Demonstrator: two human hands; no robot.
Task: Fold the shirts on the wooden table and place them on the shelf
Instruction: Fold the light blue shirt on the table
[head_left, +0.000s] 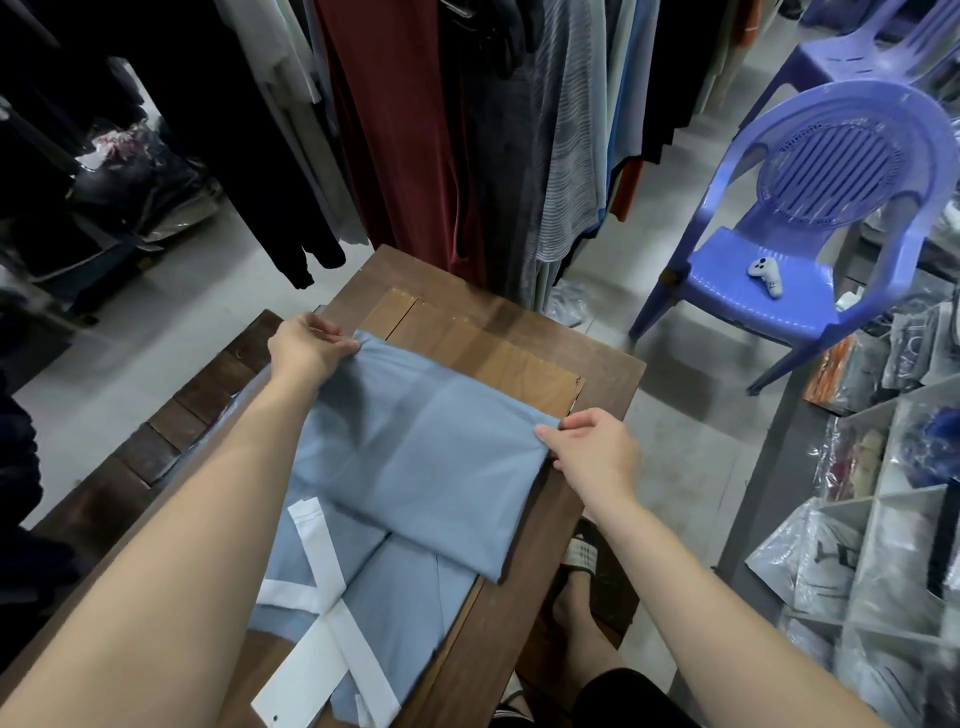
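A light blue shirt (415, 457) with white trim bands lies on the wooden table (602, 384). Its far part is folded over toward me into a flat panel. My left hand (309, 348) pinches the fold's far left corner between thumb and fingers. At the fold's right corner my right hand (592, 447) pinches the cloth. The white bands (332, 571) cross near the table's front edge. The grey shelf (893, 525) with square compartments stands at the right.
Hanging clothes (415, 130) crowd the space just beyond the table. A purple plastic chair (789, 244) with a white controller (766, 275) on its seat stands at the right. Plastic-wrapped garments (810, 566) fill the shelf compartments. My sandalled foot (576, 566) shows below the table's right edge.
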